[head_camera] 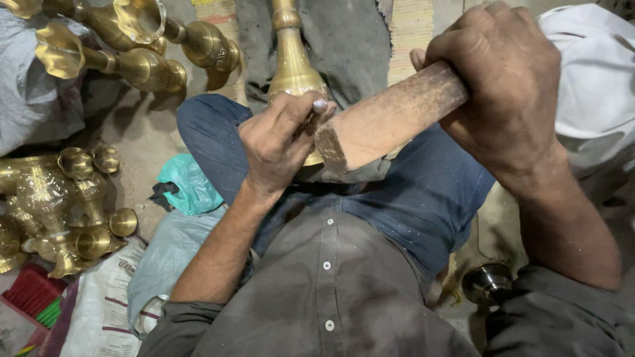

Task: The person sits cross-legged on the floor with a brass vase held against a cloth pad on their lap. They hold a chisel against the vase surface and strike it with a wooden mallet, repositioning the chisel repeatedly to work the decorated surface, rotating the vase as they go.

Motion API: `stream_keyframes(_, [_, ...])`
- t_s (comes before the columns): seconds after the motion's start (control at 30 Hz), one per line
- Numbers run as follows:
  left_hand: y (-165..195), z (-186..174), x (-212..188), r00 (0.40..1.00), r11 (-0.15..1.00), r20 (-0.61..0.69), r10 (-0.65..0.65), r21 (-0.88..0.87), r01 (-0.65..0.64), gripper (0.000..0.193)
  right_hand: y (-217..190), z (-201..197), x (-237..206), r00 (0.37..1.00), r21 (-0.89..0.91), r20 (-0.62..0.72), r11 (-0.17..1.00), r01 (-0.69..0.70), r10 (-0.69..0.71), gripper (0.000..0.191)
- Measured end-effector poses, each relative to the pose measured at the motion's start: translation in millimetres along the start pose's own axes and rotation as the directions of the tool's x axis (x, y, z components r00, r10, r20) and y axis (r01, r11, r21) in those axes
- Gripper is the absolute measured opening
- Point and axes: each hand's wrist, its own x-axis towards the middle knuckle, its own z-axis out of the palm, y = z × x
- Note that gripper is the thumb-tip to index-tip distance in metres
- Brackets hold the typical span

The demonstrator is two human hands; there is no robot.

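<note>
On the floor strewn with brass vases (132, 46) at upper left, a punch (319, 105) is pinched in the left hand (281, 142) against a brass vase (293, 59) while a wooden mallet (387, 119) is gripped tight in the right hand (506, 86), a striking step judged under way, a square blow being called for next.

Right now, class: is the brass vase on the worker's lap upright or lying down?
Lying down: the brass vase stretches lengthwise away across the lap, left hand at its near end.

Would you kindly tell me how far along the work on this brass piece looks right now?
Done: shaped brass vases and smaller brass pieces lie heaped beside the legs. In hand: the left hand holds a small metal tool against the brass vase across the lap, while the right hand grips a wooden mallet over it. How much of this vase remains cannot be told.
</note>
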Motion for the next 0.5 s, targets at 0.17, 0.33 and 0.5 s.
stream_keyframes(0.17, [-1.7, -2.7, -1.2, 0.999, 1.0, 0.035, -0.018, -0.016, 0.018, 0.041, -8.4, -1.7, 9.7, 0.999, -0.132, 0.026, 0.991, 0.032, -0.029, 0.024])
stream_keyframes(0.33, [-4.8, 1.2, -6.0, 0.997, 0.996, 0.024, -0.077, -0.051, 0.078, 0.04, -13.2, -6.7, 13.0, 0.987, -0.05, 0.09, 0.991, -0.127, 0.132, 0.018])
stream_keyframes(0.5, [-7.2, 2.2, -6.7, 0.996, 0.995, 0.021, -0.092, -0.047, 0.092, 0.044, -15.8, -13.5, 13.0, 0.986, -0.485, 0.164, 0.87, 0.084, -0.003, 0.015])
